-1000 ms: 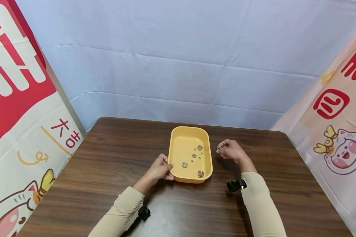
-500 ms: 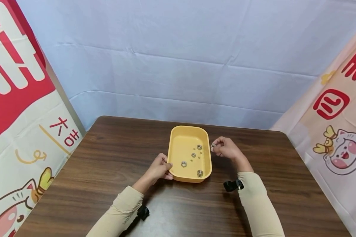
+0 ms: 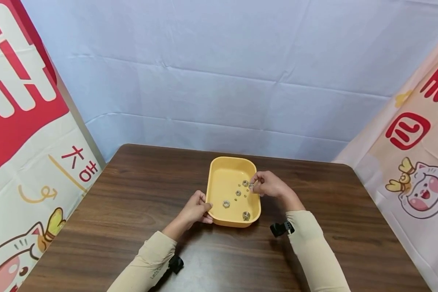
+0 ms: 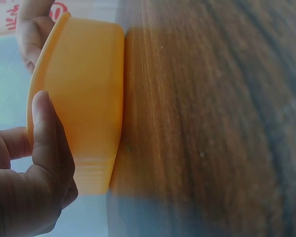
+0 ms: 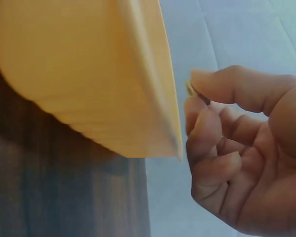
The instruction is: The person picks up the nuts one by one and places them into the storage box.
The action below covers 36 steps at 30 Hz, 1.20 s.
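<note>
A yellow tray (image 3: 219, 178) stands on the wooden table, with several metal hex nuts of differing sizes on its floor. At its near left corner my left hand (image 3: 196, 209) grips the rim, thumb on the edge and fingers against the outer wall, as the left wrist view also shows. My right hand (image 3: 271, 185) is over the right rim, pinching a hex nut (image 3: 251, 186) between thumb and forefinger. In the right wrist view the pinched nut (image 5: 191, 90) is seen edge-on above the rim. Among the nuts in the tray are a larger nut (image 3: 246, 215) and another nut (image 3: 226, 204).
The dark wooden table (image 3: 149, 178) extends on both sides of the tray. Behind it hangs a pale cloth (image 3: 219, 81). Printed banners flank the table, a red and white banner (image 3: 22, 101) on the left and a pink banner (image 3: 416, 162) on the right.
My right hand has moved left with the pinched nut, from beside the tray to over its right rim. My left hand has kept its grip on the tray's corner.
</note>
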Available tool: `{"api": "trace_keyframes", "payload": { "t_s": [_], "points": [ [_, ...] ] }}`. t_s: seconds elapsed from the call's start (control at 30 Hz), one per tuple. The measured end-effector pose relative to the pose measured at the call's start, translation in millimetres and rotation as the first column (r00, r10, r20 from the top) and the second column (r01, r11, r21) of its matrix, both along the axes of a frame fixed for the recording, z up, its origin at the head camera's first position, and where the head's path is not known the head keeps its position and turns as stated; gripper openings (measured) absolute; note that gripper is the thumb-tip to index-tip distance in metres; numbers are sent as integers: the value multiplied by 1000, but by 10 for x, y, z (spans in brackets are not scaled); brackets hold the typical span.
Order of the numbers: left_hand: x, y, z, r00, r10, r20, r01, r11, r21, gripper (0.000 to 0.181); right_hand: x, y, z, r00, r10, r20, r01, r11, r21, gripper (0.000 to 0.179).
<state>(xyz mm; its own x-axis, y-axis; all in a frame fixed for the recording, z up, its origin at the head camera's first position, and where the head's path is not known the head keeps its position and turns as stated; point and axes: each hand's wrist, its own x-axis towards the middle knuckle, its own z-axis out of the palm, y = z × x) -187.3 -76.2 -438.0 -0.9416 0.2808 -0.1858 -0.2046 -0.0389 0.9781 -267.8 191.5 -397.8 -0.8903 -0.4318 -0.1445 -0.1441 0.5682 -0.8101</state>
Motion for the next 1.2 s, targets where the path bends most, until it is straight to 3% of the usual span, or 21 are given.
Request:
{"api": "trace_keyframes", "payload": {
  "t_s": [0.2, 0.6, 0.87, 1.2],
  "points": [
    [34, 1, 54, 1000, -2, 5, 2, 1000, 1, 18, -56, -71, 86, 999, 42, 19, -44, 992, 119, 18],
    [29, -6, 46, 1000, -4, 5, 4, 1000, -3, 18, -181, -221, 157, 991, 129, 30, -132, 941, 312, 15],
    [30, -11, 60, 1000, 2, 12, -2, 1000, 4, 18, -246, -333, 203, 992, 103, 80, -124, 925, 358, 14],
    [38, -2, 57, 1000, -9, 14, 9, 1000, 1, 17, -372, -431, 202, 979, 114, 169, -169, 917, 362, 11]
  ]
}}
